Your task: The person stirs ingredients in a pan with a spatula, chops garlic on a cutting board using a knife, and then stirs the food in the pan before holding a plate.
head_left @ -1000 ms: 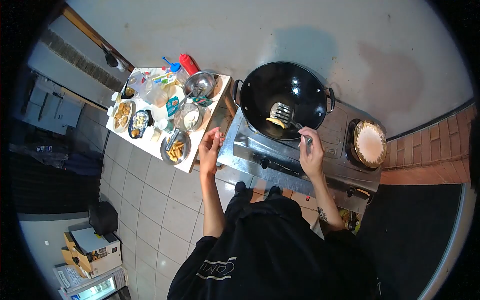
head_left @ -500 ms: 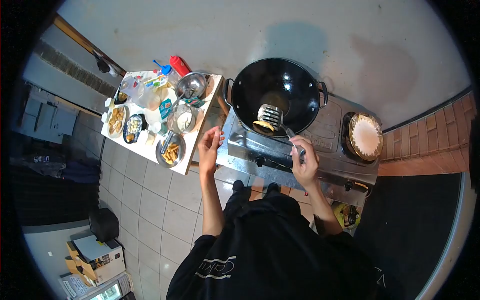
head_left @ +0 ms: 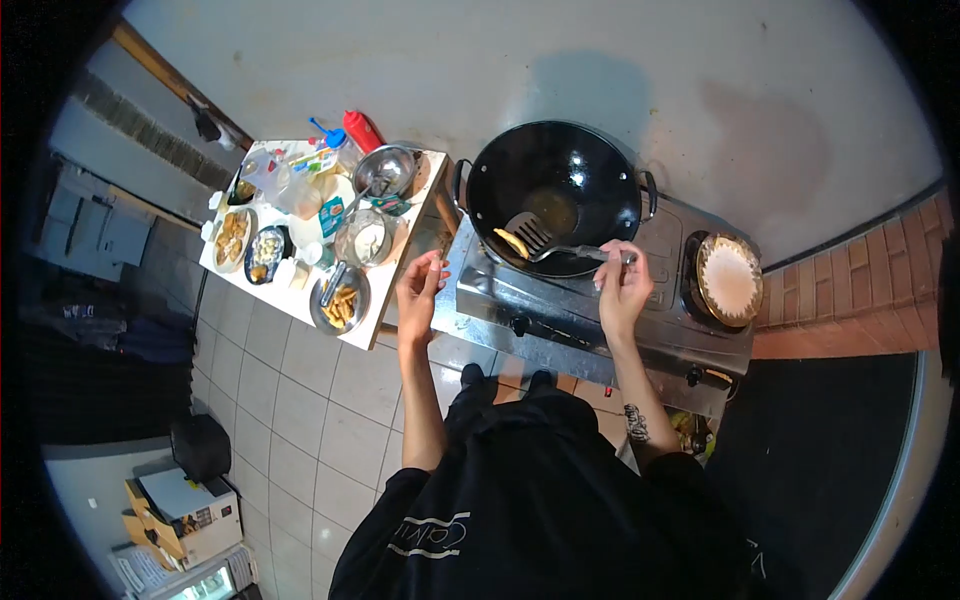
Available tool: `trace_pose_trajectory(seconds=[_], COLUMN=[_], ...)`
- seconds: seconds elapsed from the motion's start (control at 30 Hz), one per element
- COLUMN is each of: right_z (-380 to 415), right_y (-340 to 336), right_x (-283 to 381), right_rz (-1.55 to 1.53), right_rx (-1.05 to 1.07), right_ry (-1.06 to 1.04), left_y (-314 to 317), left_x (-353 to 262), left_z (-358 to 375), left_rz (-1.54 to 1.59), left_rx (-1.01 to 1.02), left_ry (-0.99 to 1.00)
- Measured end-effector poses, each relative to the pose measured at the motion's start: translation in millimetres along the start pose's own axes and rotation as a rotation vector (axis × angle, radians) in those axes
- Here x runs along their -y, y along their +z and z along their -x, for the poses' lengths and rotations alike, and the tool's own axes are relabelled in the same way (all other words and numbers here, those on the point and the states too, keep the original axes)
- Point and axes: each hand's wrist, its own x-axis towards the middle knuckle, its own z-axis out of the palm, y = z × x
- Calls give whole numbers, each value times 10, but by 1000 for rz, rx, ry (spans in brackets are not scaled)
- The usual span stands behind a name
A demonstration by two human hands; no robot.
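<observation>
My right hand (head_left: 624, 279) grips the handle of a slotted metal spatula (head_left: 530, 236), whose head is over the near-left part of a black wok (head_left: 600, 180). A yellow-brown piece of food (head_left: 511, 243) lies at the left edge of the spatula head. The wok has a little liquid at its bottom and sits on a steel gas stove (head_left: 590, 318). My left hand (head_left: 420, 291) is raised between the side table and the stove, its thumb and fingertips pressed together; whether anything small is between them cannot be made out.
On the white side table (head_left: 392, 306) are a plate of fried pieces (head_left: 340, 301), metal bowl (head_left: 384, 171), glass bowl (head_left: 364, 238), red bottle (head_left: 361, 130) and several food dishes. A round pale-topped item (head_left: 730, 279) sits on the right burner. A brick ledge (head_left: 820, 309) borders the stove.
My right hand has moved right and slightly up. The spatula has turned flatter, its head and the food piece shifting left inside the wok. My left hand has barely moved.
</observation>
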Motion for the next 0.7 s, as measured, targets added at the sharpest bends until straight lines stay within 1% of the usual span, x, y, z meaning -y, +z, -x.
trace_pose_trajectory(seconds=[0.07, 0.27, 0.37, 0.4, 0.47, 0.57, 0.7], right_z=[-75, -273, -410, -455, -549, -679, -705], right_y=[30, 12, -19, -13, 27, 90, 365], right_x=[-2, 75, 167, 234, 393, 528, 798], right_rz=[-1, 10, -2, 35, 75, 37, 30], right_rx=[-48, -23, 34, 44, 73, 127, 194], right_ry=[58, 38, 38, 32, 11, -17, -46], left_y=[-64, -261, -367, -408, -518, -667, -907], left_x=[14, 15, 101, 141, 290, 390, 426], left_z=[28, 226, 363, 416, 520, 680, 775], left_rz=[16, 14, 40, 35, 63, 55, 122], left_rx=[-31, -146, -214, -241, -271, -305, -365], left_ry=[11, -13, -46, -69, -56, -78, -136])
